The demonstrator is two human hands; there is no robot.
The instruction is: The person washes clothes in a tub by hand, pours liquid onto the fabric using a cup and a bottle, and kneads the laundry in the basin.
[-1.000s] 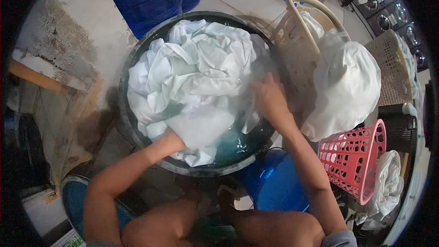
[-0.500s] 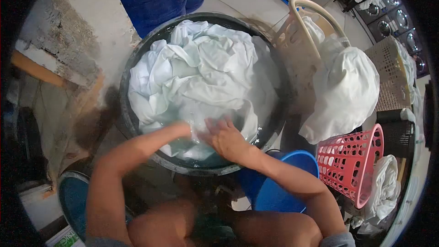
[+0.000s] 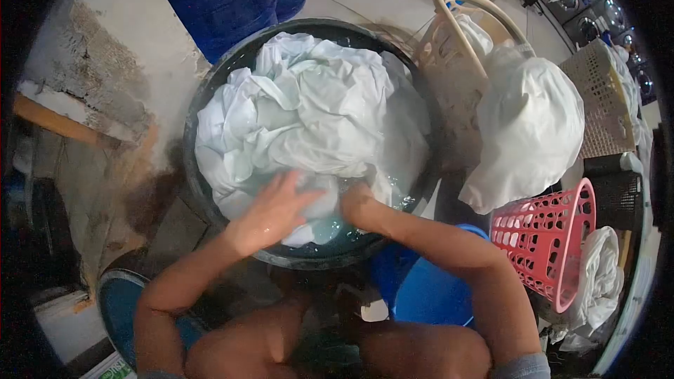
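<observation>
A large dark tub [image 3: 191, 133] of cloudy water holds a heap of wet white cloth [image 3: 316, 105]. Above the near left part of the heap is my left hand [image 3: 274, 214], its fingers spread and slightly blurred. I cannot make out anything held in it. My right hand [image 3: 359, 205] reaches down into the water at the near side of the cloth. Its fingers are hidden by water and fabric, so their grip does not show.
Right of the tub stands a cream basket [image 3: 439, 49] with a white cloth bundle [image 3: 533, 126] hanging over it. A pink basket [image 3: 544, 242] and a blue bucket [image 3: 435, 288] are nearer me. Blue drums [image 3: 225, 0] stand behind the tub.
My left hand has come up out of the water with its fingers spread. My right hand has moved slightly right and its fingers have gone down under the water.
</observation>
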